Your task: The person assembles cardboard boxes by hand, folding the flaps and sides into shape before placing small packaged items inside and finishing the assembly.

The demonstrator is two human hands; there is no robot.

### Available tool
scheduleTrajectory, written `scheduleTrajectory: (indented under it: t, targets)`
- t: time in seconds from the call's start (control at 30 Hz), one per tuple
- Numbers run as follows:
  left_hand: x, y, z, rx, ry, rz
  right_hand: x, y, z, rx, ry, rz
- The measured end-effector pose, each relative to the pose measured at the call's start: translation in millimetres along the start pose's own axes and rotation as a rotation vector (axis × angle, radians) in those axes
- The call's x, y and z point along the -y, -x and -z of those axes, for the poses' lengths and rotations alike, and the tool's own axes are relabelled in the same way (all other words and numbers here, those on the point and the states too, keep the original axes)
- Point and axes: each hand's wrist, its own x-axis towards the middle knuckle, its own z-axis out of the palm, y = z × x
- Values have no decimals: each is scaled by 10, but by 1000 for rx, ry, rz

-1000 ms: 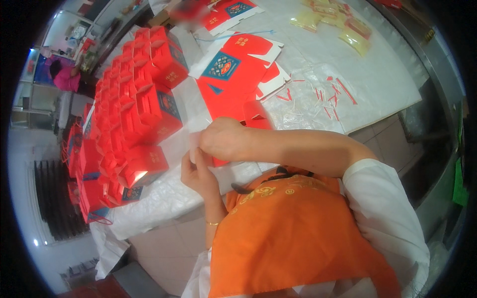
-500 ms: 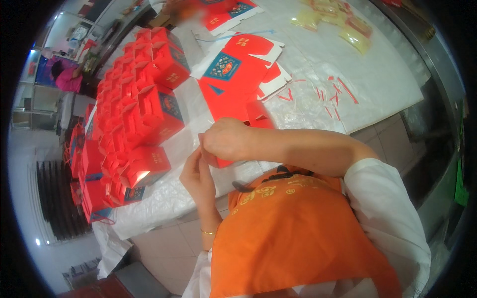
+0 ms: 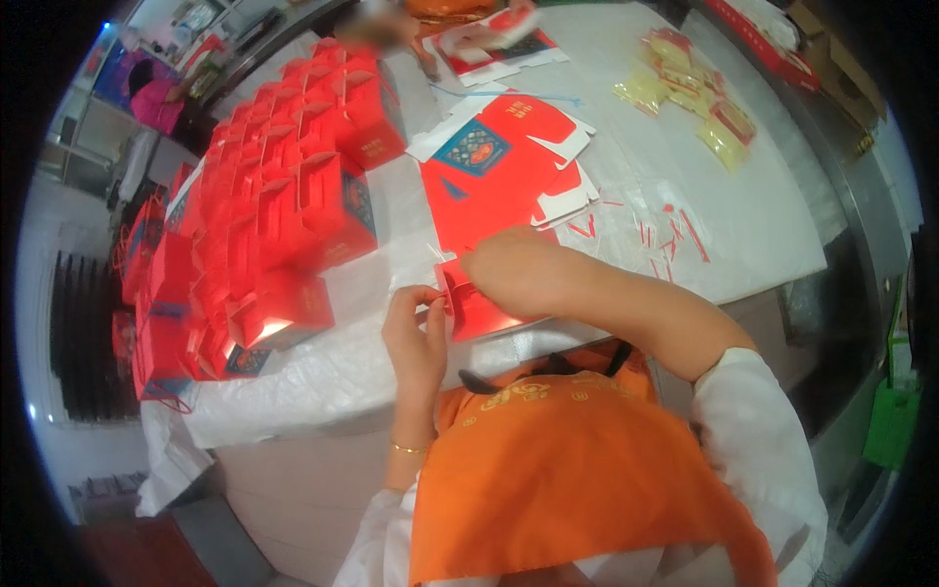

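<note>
A partly folded red cardboard gift box [image 3: 471,318] lies at the near edge of the table, in front of my apron. My left hand [image 3: 413,342] pinches its left edge between thumb and fingertips. Over the top of the box my right hand [image 3: 518,274] is closed, with its fingers bent down onto the cardboard and partly hidden. Just beyond my hands lie flat red box blanks [image 3: 465,201] with white flaps and a blue patterned panel.
Finished red boxes [image 3: 318,205] stand in packed rows on the left of the table. Yellow-wrapped packets [image 3: 685,83] lie at the far right. Red strips [image 3: 675,235] are scattered right of the blanks. Across the table, another person's hands [image 3: 489,37] handle a blank. A green crate [image 3: 890,426] stands at right.
The view has shifted. My hands have moved slightly apart, the left now at the box's edge and the right over its top. The person across the table has moved a blank.
</note>
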Motion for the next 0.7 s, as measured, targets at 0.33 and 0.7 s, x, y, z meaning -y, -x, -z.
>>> scheduleTrajectory:
  t: [0.33,0.7]
  targets:
    - [178,-69,99,23,-130,-121,49,15,-26,-70,26,63]
    - [487,160,183,-149,123,87,320,-229,146,-36,43,129]
